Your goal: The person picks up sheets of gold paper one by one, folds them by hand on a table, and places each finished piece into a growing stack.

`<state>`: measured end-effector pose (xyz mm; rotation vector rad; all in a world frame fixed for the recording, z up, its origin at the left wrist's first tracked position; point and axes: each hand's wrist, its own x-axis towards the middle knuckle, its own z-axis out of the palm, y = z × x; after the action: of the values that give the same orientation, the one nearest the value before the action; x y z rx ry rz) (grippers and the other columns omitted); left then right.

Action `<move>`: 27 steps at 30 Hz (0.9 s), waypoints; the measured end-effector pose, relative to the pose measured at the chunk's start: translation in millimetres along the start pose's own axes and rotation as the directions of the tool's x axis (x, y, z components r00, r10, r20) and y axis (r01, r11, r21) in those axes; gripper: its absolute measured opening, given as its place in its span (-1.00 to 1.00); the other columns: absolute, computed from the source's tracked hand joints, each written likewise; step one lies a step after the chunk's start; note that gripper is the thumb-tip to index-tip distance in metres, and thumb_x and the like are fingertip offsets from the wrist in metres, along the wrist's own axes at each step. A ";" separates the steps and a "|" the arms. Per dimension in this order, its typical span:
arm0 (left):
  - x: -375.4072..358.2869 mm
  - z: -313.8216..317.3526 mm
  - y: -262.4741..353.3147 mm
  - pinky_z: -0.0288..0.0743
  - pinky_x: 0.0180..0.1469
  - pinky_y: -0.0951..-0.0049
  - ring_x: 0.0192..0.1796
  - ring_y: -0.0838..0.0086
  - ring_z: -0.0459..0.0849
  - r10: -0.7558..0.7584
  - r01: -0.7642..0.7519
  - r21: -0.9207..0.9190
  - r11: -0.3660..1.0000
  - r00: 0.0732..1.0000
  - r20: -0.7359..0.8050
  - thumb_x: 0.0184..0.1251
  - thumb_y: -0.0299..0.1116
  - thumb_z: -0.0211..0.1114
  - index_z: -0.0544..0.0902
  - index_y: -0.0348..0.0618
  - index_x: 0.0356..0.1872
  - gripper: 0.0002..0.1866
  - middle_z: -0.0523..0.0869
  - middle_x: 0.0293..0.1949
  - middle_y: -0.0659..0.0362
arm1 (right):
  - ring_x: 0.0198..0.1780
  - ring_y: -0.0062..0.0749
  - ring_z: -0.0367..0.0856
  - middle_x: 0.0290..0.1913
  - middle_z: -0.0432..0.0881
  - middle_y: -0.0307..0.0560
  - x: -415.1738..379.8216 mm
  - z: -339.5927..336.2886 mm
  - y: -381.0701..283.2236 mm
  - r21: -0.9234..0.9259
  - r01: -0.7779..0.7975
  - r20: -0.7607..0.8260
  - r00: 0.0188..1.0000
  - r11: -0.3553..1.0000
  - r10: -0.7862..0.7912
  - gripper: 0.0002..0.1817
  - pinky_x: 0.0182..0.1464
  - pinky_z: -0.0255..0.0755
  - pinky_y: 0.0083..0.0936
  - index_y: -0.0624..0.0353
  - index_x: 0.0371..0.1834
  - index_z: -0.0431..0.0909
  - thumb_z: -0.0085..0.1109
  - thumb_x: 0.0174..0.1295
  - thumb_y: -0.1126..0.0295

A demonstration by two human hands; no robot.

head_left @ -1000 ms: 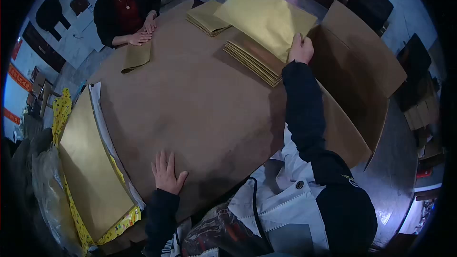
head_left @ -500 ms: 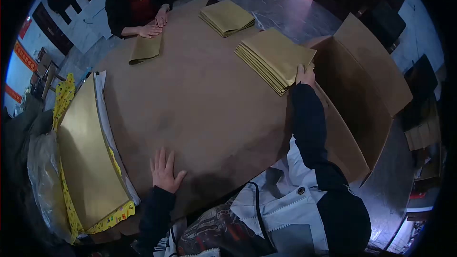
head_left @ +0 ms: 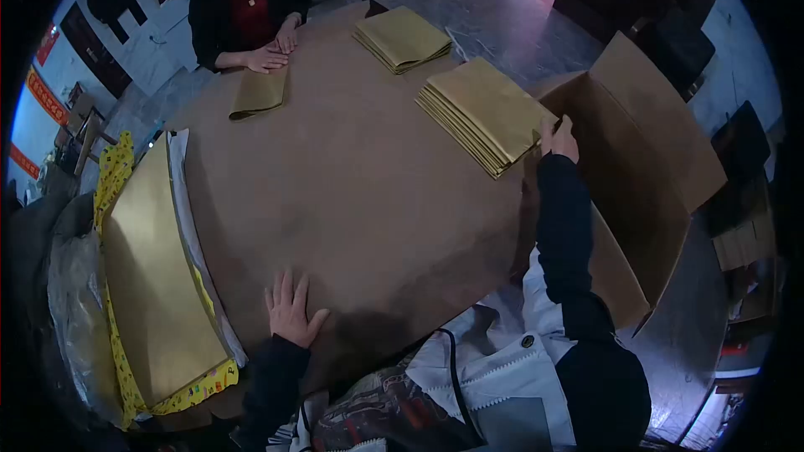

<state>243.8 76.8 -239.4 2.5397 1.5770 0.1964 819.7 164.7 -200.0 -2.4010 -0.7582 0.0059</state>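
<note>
My left hand lies flat with fingers spread on the brown covering near the front edge. At the right corner of a thick stack of folded gold sheets is my right hand, beside the open cardboard box. Its thumb and fingers are apart, with the fingertips touching or very near the stack's edge; nothing is seen gripped between them. A second, thinner gold stack sits farther back. On the left lies a pile of large flat gold sheets on yellow printed wrapping.
Across the table a co-worker in a mask presses both hands on a folded gold sheet. A large open cardboard box stands at the right. Clear plastic hangs at the left edge, with chairs beyond the table.
My right hand has shifted right, toward the box, and its fingers have spread off the stack's corner. My left hand stays flat. The whole view has dropped slightly in the frame.
</note>
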 end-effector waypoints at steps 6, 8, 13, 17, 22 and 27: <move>9.4 -2.2 -0.2 -0.05 0.39 -0.26 0.46 -0.08 0.11 -0.075 0.078 -0.064 0.995 0.996 0.051 0.12 0.04 0.30 0.38 -0.07 0.32 -0.26 0.22 0.41 -0.11 | 0.36 0.13 0.28 0.30 0.40 0.21 85.7 0.1 -41.1 -0.215 0.521 0.022 0.848 0.826 -0.529 -0.29 0.32 0.24 -0.14 0.06 0.40 0.24 -0.03 0.31 -0.14; 12.2 -0.1 4.3 -0.05 0.38 -0.28 0.45 -0.09 0.12 -0.080 0.080 -0.028 0.996 0.997 0.016 0.13 0.05 0.29 0.38 -0.07 0.32 -0.26 0.21 0.41 -0.10 | 0.38 0.16 0.22 0.32 0.36 0.20 85.0 10.0 -72.8 -0.211 0.636 0.086 0.769 0.742 -0.634 -0.31 0.36 0.17 -0.13 0.09 0.39 0.25 -0.03 0.32 -0.11; 14.9 -5.2 9.1 -0.05 0.36 -0.34 0.45 -0.07 0.11 -0.141 0.140 0.036 0.990 0.989 0.047 0.14 0.05 0.29 0.36 -0.04 0.34 -0.25 0.19 0.42 -0.08 | 0.55 0.11 -0.17 0.53 0.02 0.09 71.7 68.7 -135.8 -0.252 0.572 0.260 0.817 0.781 -0.514 -0.16 0.45 -0.17 0.20 -0.16 0.50 0.12 -0.11 0.23 -0.35; 20.2 -14.3 19.3 -0.01 0.33 -0.37 0.45 -0.06 0.12 -0.135 0.133 0.025 0.991 0.988 0.072 0.09 0.06 0.33 0.37 0.00 0.33 -0.24 0.22 0.41 -0.06 | 0.57 0.09 -0.25 0.57 -0.09 -0.01 55.7 102.3 -146.2 -0.346 0.469 0.445 0.845 0.812 -0.298 -0.05 0.44 -0.22 0.27 -0.25 0.54 0.00 -0.29 0.15 -0.52; 14.2 -11.9 10.5 -0.01 0.36 -0.35 0.46 -0.05 0.11 -0.123 0.124 -0.040 0.991 0.992 0.026 0.16 0.05 0.30 0.32 0.06 0.37 -0.25 0.21 0.43 -0.02 | 0.55 0.08 -0.15 0.59 -0.15 -0.10 48.4 133.5 -145.3 -0.435 0.514 0.474 0.829 0.740 -0.297 -0.02 0.42 -0.09 0.24 -0.34 0.56 -0.13 -0.41 0.11 -0.58; 12.3 -9.0 9.4 0.07 0.33 -0.33 0.47 -0.02 0.13 -0.149 0.149 -0.064 0.987 0.989 0.001 0.19 0.02 0.30 0.38 0.03 0.30 -0.33 0.22 0.42 -0.02 | 0.56 0.06 -0.18 0.59 -0.17 -0.08 48.6 134.4 -146.3 -0.502 0.486 0.463 0.850 0.715 -0.253 0.03 0.45 -0.10 0.20 -0.34 0.57 -0.22 -0.51 0.08 -0.63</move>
<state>255.7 84.2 -228.3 2.3628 1.7244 0.2312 760.3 359.4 -219.0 -2.8226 -1.6426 0.0501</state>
